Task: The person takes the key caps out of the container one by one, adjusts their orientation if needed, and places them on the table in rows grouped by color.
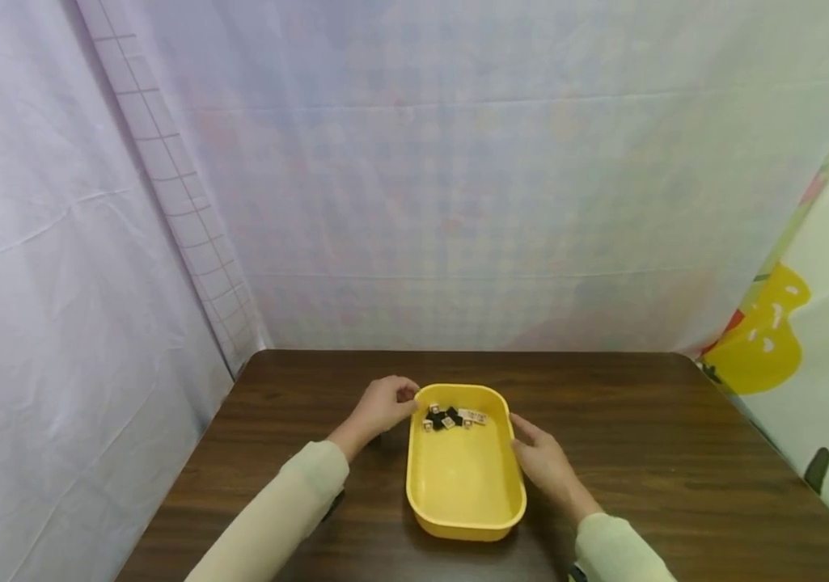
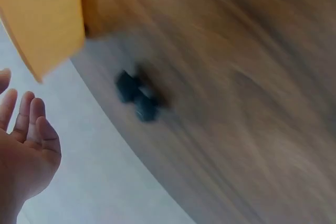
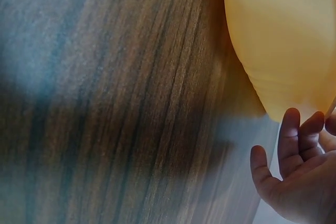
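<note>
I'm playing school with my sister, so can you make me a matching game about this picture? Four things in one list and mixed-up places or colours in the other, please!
Things:
1. Tub
2. Table
3. Small pieces
4. Left hand

Places and colours:
A. Brown
B. At the tub's left edge
C. Yellow
D. Inside the tub, towards its far end

Right pairs: 1-C, 2-A, 3-D, 4-B

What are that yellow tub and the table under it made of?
The yellow tub seems to be smooth, satiny plastic: one even colour, moulded rounded corners. The table looks like wood or wood-effect laminate, given its streaky brown grain and soft sheen.
</note>
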Action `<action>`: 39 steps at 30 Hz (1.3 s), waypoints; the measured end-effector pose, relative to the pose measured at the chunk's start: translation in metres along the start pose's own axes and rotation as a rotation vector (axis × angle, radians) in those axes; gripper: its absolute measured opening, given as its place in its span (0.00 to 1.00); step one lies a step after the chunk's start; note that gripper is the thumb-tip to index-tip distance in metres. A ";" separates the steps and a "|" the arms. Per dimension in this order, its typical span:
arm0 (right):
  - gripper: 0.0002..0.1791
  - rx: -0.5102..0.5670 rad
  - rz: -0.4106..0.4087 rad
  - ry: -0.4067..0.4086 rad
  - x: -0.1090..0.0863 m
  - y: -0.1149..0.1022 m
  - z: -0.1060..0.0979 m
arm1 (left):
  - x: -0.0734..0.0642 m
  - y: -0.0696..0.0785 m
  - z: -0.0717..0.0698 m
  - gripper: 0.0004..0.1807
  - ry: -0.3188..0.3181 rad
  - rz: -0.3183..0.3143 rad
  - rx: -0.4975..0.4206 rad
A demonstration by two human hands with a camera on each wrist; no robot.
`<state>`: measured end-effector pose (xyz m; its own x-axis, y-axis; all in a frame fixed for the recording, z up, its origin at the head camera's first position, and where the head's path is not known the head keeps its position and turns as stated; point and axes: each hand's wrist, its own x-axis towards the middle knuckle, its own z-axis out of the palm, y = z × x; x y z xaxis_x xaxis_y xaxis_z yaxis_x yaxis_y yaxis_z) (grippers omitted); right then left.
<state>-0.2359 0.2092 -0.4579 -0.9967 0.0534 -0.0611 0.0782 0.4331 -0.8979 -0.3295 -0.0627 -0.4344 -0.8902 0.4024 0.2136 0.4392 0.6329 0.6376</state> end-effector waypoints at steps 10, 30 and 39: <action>0.29 -0.009 -0.010 0.005 0.000 0.000 0.000 | 0.023 0.031 0.032 0.17 -0.122 0.062 0.046; 0.29 0.006 -0.029 0.014 -0.001 0.003 0.002 | 0.043 0.040 0.079 0.15 -0.198 0.062 0.554; 0.29 0.018 -0.028 0.017 0.000 0.003 0.001 | 0.043 0.039 0.081 0.13 -0.197 0.091 0.630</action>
<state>-0.2360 0.2093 -0.4608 -0.9980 0.0564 -0.0285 0.0496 0.4188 -0.9067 -0.3403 0.0331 -0.4603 -0.8337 0.5479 0.0691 0.5516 0.8322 0.0565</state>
